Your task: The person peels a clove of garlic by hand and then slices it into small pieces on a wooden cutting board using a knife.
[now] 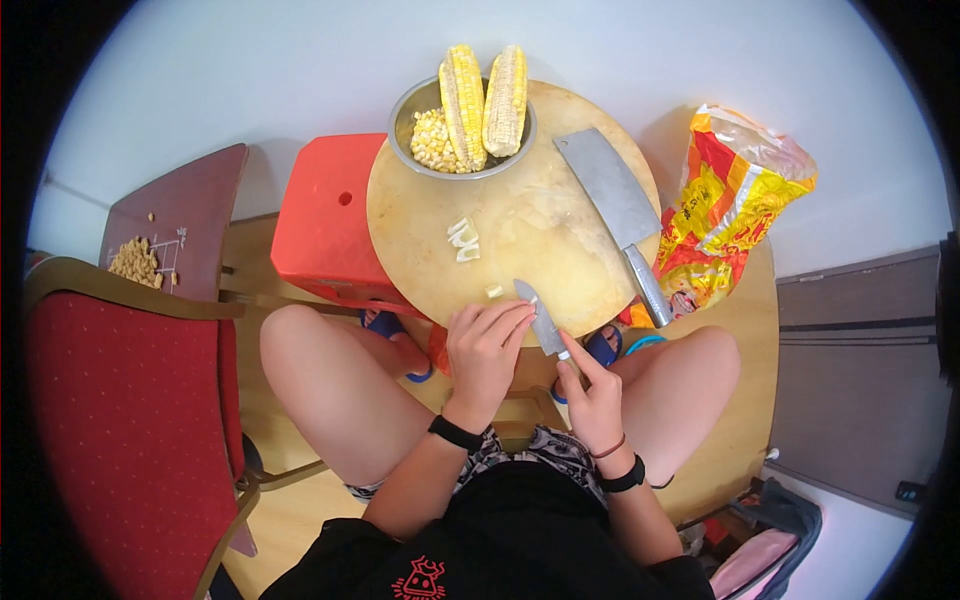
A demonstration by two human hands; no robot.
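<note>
Two hands and one knife at the near edge of a round board.

The left hand has its fingers pressed together and curled down on the board; what lies under them is hidden. The right hand pinches the knife by its handle, with the blade pointing far-left beside the left fingertips. Farther on lie one white piece, a few white slices and, to the right, one cleaver. At the far edge one bowl holds kernels and two cobs. One bag lies to the right.

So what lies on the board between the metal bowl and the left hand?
In the head view, pale cut slices lie there, plus one small piece beside the knife.
</note>
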